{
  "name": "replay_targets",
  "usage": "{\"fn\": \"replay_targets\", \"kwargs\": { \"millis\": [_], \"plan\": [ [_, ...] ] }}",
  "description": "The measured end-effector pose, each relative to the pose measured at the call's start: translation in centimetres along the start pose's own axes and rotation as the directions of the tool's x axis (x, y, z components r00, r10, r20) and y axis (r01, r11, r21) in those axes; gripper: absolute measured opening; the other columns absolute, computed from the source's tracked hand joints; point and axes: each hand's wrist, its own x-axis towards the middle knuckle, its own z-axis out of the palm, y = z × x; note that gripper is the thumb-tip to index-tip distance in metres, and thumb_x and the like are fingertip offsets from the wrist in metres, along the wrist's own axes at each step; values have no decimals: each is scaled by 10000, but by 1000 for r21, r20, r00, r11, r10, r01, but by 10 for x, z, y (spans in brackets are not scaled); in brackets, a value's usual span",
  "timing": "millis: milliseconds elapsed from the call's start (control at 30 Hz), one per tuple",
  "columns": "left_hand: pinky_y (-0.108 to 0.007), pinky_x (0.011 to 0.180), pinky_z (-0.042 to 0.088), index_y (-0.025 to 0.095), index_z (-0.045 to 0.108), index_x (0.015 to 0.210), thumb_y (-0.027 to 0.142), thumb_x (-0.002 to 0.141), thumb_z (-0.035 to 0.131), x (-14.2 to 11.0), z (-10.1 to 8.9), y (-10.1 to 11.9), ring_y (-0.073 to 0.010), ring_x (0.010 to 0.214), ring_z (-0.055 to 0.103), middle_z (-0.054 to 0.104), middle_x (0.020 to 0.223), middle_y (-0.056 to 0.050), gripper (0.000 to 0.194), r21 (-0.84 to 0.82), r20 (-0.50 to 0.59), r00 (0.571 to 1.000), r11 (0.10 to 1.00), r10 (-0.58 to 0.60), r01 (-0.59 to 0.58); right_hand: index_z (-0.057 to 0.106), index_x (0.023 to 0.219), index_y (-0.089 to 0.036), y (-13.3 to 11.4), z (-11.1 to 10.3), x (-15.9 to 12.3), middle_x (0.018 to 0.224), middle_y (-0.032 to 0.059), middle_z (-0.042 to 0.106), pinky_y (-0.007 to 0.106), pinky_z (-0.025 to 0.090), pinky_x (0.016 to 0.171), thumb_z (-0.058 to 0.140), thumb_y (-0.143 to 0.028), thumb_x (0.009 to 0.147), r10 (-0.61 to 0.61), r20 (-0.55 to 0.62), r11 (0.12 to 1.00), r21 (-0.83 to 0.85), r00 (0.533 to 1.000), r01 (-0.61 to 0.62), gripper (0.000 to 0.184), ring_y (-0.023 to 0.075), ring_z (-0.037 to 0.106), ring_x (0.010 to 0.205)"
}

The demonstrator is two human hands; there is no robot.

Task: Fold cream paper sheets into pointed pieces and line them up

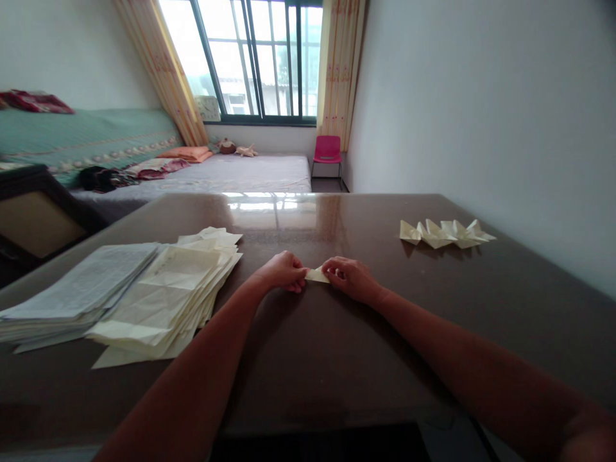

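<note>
Between my two hands is a small piece of folded cream paper (317, 276), low over the brown table. My left hand (285, 272) is closed, its thumb and fingers pinching the paper's left end. The right end is in the grip of my right hand (352, 277), with the fingers bent over it and hiding part of it. What shows of the paper between the fingertips is a short, pale, pointed strip. Its far side and full shape are hidden.
Creased cream sheets (178, 273) are piled on the table's left, beside a stack of printed paper (86, 282). Several folded paper pieces (440, 233) stand in a row at the right. Beyond the glossy table (308, 372) are a bed (260, 170) and a pink chair (328, 149).
</note>
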Motion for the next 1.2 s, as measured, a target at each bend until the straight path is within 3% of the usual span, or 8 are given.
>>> {"fn": "replay_targets", "kwargs": {
  "millis": [133, 300, 467, 600, 767, 967, 1067, 1200],
  "plan": [
    [-174, 467, 446, 146, 666, 735, 243, 721, 573, 0, 3, 0, -107, 514, 603, 661, 599, -6, 135, 137, -76, 988, 983, 132, -121, 655, 920, -244, 1, -1, 0, 859, -16, 640, 213, 327, 611, 494, -334, 879, -21, 28, 999, -25, 999, 22, 189, 86, 513, 638],
    [-191, 519, 385, 184, 706, 700, 205, 663, 551, 2, 4, -1, -126, 586, 595, 663, 605, -1, 161, 459, -163, 920, 853, 356, -249, 655, 920, -260, 2, 0, -1, 872, -25, 635, 216, 314, 613, 518, -307, 860, -36, 41, 998, -53, 999, 38, 158, 91, 521, 668],
    [-205, 567, 364, 195, 722, 741, 160, 686, 473, -6, -1, 1, -120, 596, 564, 669, 630, -3, 258, 543, -4, 886, 745, 463, -387, 665, 933, -270, 2, 1, 0, 868, -21, 631, 221, 310, 616, 519, -310, 861, -23, 40, 997, -69, 999, 26, 167, 101, 534, 695],
    [-213, 537, 319, 169, 689, 635, 204, 692, 508, -15, -2, 5, -100, 542, 495, 639, 579, -6, 193, 585, 87, 894, 704, 440, -404, 669, 929, -266, 0, 1, 1, 848, -18, 626, 221, 309, 602, 493, -348, 882, 6, 37, 997, -72, 999, -3, 200, 97, 528, 668],
    [-228, 529, 311, 184, 682, 660, 356, 778, 514, -9, 8, 5, -116, 548, 519, 636, 581, -16, 268, 587, -105, 925, 773, 366, -240, 667, 932, -270, -1, 1, 1, 881, -13, 628, 223, 343, 618, 471, -379, 894, 34, 43, 996, -89, 998, -30, 227, 111, 565, 717],
    [-223, 591, 377, 208, 688, 762, 255, 711, 586, 1, 11, 0, -143, 672, 595, 689, 726, -9, 123, 578, -190, 919, 796, 345, -179, 520, 1263, -304, 1, 3, 3, 1308, 29, 496, 252, 422, 699, 514, -371, 861, 25, 8, 989, -148, 1000, -24, 407, 143, 607, 843],
    [-224, 582, 377, 207, 680, 761, 258, 706, 589, 2, 9, -2, -142, 662, 592, 682, 718, -6, 118, 569, -189, 915, 799, 356, -194, 577, 1169, -301, 0, 3, 5, 1266, 15, 528, 255, 421, 710, 463, -385, 890, -4, 57, 984, -180, 998, 15, 313, 175, 601, 941],
    [-220, 568, 377, 200, 685, 787, 286, 696, 602, 3, 7, -4, -136, 645, 585, 675, 702, -2, 150, 524, -195, 909, 823, 368, -221, 600, 1042, -262, 0, 0, 7, 1135, 21, 594, 246, 390, 665, 508, -361, 862, 31, 44, 991, -130, 999, -25, 225, 163, 602, 861]
  ]
}}
